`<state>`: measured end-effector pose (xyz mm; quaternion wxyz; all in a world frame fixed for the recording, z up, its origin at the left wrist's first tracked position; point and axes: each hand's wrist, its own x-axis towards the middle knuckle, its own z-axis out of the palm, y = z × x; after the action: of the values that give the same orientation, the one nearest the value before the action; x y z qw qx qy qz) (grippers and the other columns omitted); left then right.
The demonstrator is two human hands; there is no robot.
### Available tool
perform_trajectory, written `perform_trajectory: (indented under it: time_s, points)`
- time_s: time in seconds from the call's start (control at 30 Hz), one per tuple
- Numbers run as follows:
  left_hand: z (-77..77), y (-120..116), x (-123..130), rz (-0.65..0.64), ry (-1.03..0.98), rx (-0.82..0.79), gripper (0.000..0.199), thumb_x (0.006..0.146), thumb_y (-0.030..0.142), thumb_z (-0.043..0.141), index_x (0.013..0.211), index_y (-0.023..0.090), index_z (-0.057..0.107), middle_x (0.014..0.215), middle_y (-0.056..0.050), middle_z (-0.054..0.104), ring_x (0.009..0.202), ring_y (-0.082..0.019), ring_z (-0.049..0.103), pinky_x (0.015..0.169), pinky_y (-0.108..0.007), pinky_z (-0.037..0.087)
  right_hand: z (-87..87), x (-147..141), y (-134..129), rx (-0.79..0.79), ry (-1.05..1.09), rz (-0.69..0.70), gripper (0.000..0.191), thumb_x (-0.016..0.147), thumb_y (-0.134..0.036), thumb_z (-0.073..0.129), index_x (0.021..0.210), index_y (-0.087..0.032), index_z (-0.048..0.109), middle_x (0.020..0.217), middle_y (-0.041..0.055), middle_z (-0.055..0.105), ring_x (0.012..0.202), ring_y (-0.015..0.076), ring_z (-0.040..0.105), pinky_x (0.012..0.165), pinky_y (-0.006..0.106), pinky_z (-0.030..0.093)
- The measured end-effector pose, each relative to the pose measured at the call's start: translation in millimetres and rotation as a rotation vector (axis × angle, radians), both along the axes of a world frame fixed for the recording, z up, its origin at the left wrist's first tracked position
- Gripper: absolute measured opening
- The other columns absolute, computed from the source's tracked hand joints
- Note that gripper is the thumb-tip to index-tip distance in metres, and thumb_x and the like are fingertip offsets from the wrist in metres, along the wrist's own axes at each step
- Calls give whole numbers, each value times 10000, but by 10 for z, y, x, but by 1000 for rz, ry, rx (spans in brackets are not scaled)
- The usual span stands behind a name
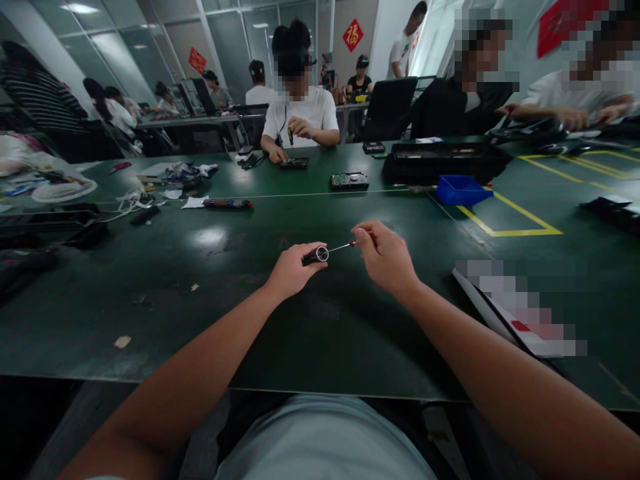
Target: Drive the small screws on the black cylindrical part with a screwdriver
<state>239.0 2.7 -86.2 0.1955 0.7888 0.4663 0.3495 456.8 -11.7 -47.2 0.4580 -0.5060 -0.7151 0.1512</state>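
My left hand (295, 272) is closed around a small dark cylinder with a pale ring at its end (322, 254), held above the green table (240, 333). That ringed end faces right and towards me. In my right hand (387, 257) is a thin screwdriver with a red handle (353, 243), pinched between thumb and fingers. Its metal shaft runs left to the ringed end of the cylinder. Whether the tip touches a screw there is too small to tell. Most of the cylinder's body is hidden by my left fingers.
A circuit-board drive (349, 181), a blue tray (463, 190) and a long black casing (445, 162) lie beyond my hands. At right is a white-edged flat item (500, 313). A dark rod-like tool (227, 204) lies at left. Across the table, a person (300, 117) works with a yellow screwdriver.
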Motion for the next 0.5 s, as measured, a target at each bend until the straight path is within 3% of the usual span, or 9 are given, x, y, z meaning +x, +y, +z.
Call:
perform_trajectory:
  time_s: [0.13, 0.23, 0.37, 0.5]
  points:
    - [-1, 0, -1, -4, -5, -7, 421, 846, 276, 740, 1259, 270, 663, 1221, -37, 699, 1119, -236, 622, 1000, -423, 456, -9, -14, -17, 24, 7, 35, 241, 964, -280, 439, 1162, -211, 558, 753, 15, 640, 656, 184, 601, 645, 331, 419]
    - [2, -4, 1, -3, 3, -16, 417, 841, 267, 744, 1251, 270, 668, 1169, -36, 714, 1077, -235, 629, 963, -418, 467, 3, -18, -24, 12, 21, 63, 226, 949, -253, 441, 1136, -219, 563, 766, 15, 646, 681, 187, 612, 661, 333, 430]
    - [7, -10, 9, -11, 19, -14, 413, 834, 256, 749, 1240, 261, 673, 1130, -36, 720, 1042, -230, 632, 941, -408, 470, 17, -9, -15, -39, 12, 47, 230, 984, -378, 438, 1004, -221, 604, 744, 23, 656, 634, 185, 604, 610, 327, 412]
    - [14, -12, 19, -9, 11, -22, 407, 832, 254, 750, 1233, 261, 677, 1145, -38, 718, 1055, -232, 632, 958, -412, 467, -16, -11, -17, -1, 31, 61, 221, 985, -322, 438, 1145, -225, 555, 769, 16, 657, 663, 186, 620, 635, 334, 435]
